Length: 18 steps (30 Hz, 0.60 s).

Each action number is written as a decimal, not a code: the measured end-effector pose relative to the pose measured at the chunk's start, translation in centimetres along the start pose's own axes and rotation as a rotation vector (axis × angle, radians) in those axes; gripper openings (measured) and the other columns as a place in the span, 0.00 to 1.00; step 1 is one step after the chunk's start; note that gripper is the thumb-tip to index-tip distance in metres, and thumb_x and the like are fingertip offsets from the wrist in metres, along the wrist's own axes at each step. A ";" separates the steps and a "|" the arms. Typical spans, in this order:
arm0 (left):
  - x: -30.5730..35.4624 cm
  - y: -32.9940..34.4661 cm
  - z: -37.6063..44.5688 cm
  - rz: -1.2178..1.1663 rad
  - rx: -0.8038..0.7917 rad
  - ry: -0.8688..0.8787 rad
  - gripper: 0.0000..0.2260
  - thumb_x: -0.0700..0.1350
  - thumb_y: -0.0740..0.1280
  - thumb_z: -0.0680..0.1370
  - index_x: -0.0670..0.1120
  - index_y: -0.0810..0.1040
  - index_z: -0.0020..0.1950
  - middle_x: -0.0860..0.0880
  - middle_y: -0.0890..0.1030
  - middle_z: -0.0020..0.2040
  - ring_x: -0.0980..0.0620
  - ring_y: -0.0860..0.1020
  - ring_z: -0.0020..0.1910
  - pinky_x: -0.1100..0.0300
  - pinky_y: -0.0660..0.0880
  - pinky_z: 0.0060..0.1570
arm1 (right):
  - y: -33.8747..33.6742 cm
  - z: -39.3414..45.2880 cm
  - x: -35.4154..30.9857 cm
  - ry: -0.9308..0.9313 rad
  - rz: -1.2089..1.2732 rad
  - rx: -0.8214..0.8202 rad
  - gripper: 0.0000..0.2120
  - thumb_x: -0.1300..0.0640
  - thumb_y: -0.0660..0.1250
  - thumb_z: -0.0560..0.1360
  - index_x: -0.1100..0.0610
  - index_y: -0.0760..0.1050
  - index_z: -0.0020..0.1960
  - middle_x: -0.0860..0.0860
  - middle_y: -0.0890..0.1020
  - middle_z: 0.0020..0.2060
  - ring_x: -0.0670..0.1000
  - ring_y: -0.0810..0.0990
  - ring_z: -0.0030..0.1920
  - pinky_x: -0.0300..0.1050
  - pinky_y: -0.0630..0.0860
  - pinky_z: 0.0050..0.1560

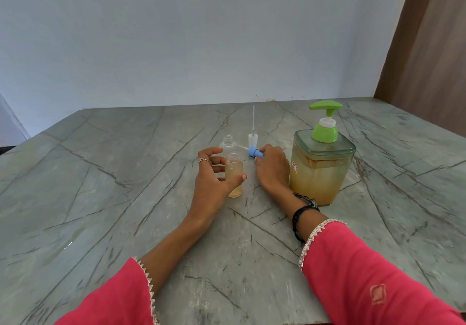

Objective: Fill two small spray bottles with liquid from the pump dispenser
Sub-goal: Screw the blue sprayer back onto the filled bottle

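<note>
A small clear spray bottle (234, 173) holding yellowish liquid stands uncapped on the grey marble table (126, 198). My left hand (214, 180) curls around it, thumb in front and fingers behind. Just behind it stands a second small bottle (228, 143), clear, uncapped and looking empty. My right hand (272, 168) rests on the table and pinches a blue spray cap (254, 152) with its thin tube pointing left. A white spray cap (253, 135) lies farther back, its tube pointing away. The pump dispenser (321, 163), square with a green pump, stands right of my right hand.
A pale blue wall (201, 34) rises behind the table's far edge. A brown curtain (428, 47) hangs at the far right. Bare marble stretches to the left and in front of my arms.
</note>
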<state>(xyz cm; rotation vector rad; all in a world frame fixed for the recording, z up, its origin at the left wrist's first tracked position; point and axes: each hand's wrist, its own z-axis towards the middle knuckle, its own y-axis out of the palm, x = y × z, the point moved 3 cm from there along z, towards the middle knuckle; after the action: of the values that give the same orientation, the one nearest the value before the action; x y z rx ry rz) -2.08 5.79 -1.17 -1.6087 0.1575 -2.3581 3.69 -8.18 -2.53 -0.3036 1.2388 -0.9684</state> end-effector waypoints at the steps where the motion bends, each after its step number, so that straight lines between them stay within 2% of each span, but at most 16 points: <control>1: 0.0 0.0 0.0 -0.001 0.000 -0.002 0.29 0.43 0.76 0.67 0.54 0.61 0.59 0.57 0.70 0.50 0.60 0.73 0.46 0.73 0.70 0.40 | 0.0 0.0 0.0 -0.002 0.002 0.002 0.11 0.61 0.57 0.80 0.63 0.74 0.58 0.59 0.75 0.55 0.53 0.73 0.48 0.40 0.66 0.43; 8: 0.0 -0.2 -0.1 -0.016 0.002 -0.005 0.29 0.43 0.76 0.67 0.53 0.62 0.59 0.57 0.70 0.50 0.62 0.73 0.46 0.73 0.70 0.40 | -0.5 -0.6 -0.5 -0.038 -0.015 0.000 0.10 0.62 0.56 0.80 0.62 0.74 0.56 0.59 0.76 0.53 0.55 0.75 0.48 0.42 0.67 0.41; 11: 0.1 -0.2 -0.2 -0.016 0.005 -0.004 0.28 0.43 0.75 0.67 0.53 0.62 0.59 0.57 0.71 0.50 0.60 0.74 0.47 0.73 0.71 0.41 | -1.5 -1.6 -1.6 -0.135 -0.123 -0.021 0.11 0.62 0.55 0.81 0.63 0.71 0.59 0.58 0.74 0.56 0.57 0.75 0.50 0.42 0.64 0.42; 14: 0.2 -0.2 -0.2 -0.027 0.001 0.002 0.28 0.42 0.75 0.67 0.53 0.62 0.59 0.60 0.71 0.48 0.62 0.73 0.46 0.76 0.71 0.39 | -3.2 -2.8 -3.4 -0.222 -0.303 -0.053 0.13 0.62 0.54 0.81 0.63 0.68 0.64 0.58 0.71 0.59 0.59 0.76 0.53 0.43 0.65 0.43; 18: 0.4 -0.2 -0.3 -0.031 -0.014 0.000 0.28 0.41 0.75 0.68 0.52 0.62 0.59 0.54 0.71 0.51 0.59 0.73 0.47 0.72 0.70 0.43 | -6.6 -4.9 -4.8 -0.345 -0.358 0.003 0.14 0.58 0.52 0.82 0.59 0.66 0.66 0.55 0.71 0.59 0.56 0.78 0.52 0.41 0.65 0.41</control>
<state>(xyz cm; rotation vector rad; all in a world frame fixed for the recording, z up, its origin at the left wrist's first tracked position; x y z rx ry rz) -2.56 5.80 -0.89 -1.6294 0.1511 -2.3848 -3.71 -7.00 3.40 -0.6774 0.8813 -1.1658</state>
